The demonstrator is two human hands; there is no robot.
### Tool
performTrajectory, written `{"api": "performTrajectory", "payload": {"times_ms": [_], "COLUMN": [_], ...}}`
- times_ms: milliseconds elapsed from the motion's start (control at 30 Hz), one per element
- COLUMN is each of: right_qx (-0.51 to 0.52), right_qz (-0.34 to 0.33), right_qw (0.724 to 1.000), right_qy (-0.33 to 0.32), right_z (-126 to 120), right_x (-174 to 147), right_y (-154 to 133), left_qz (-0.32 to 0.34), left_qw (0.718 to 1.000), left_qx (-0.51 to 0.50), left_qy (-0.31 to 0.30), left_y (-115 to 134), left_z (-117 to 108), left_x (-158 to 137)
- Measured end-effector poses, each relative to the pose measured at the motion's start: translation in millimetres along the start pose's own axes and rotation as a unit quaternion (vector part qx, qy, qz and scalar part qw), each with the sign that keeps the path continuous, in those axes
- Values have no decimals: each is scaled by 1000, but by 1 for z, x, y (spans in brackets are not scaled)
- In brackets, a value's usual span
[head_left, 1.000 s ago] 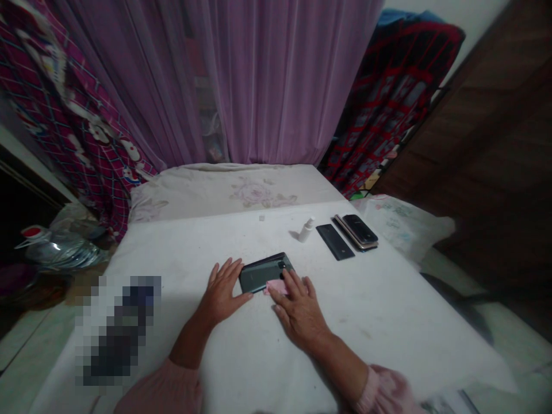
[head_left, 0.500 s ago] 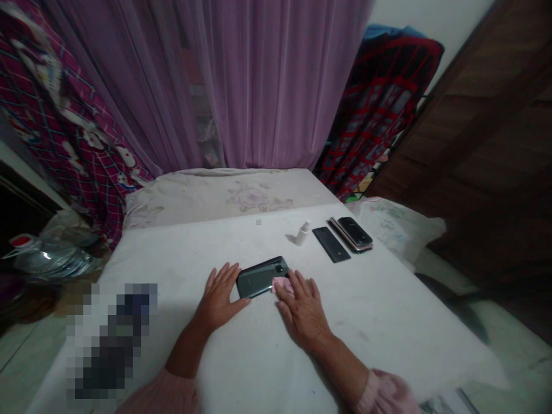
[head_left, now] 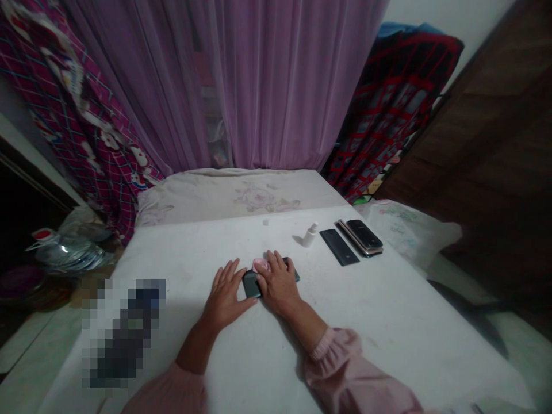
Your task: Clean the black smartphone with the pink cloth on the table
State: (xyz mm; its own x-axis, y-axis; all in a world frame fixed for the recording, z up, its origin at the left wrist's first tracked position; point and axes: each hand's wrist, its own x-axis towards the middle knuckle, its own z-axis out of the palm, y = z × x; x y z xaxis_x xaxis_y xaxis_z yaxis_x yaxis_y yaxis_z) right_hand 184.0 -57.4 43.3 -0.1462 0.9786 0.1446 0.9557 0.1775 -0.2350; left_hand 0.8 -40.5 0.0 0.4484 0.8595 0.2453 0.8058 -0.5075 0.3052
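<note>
A dark, glossy smartphone (head_left: 251,286) lies back up on the white cloth in front of me, mostly covered by my right hand. My left hand (head_left: 224,296) steadies its left end, thumb at the near edge and forefinger at the far corner, the other fingers stretched out. Under the fingers of my right hand (head_left: 278,283) a small pink cloth (head_left: 261,265) is pressed against the phone's back. The phone's right end shows beyond that hand.
A small white spray bottle (head_left: 309,236) stands beyond my right hand. Beside it lie a dark phone back panel (head_left: 339,247) and a stack of phones (head_left: 364,234). A small pale square (head_left: 265,222) lies farther back. A blurred-out dark object (head_left: 125,339) is at left.
My right hand has slid the pink cloth left and away from me across the phone's back, covering its camera end. The left hand stays at the phone's left end. The view has shifted slightly.
</note>
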Motion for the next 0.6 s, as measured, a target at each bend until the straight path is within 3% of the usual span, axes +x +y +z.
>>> {"api": "performTrajectory", "payload": {"times_ms": [333,600], "right_qx": [52,71], "right_qz": [-62,-113], "right_qw": [995,990], "right_qy": [-54,-42], "right_z": [-1,3], "right_x": [-3,-23], "right_y": [-19,-11], "left_qz": [-70,-46], "left_qw": [997,999], "left_qx": [-11,0], "left_qy": [5,4], "left_y": [8,4], "left_z": [-7,-4], "left_x": [2,-1]}}
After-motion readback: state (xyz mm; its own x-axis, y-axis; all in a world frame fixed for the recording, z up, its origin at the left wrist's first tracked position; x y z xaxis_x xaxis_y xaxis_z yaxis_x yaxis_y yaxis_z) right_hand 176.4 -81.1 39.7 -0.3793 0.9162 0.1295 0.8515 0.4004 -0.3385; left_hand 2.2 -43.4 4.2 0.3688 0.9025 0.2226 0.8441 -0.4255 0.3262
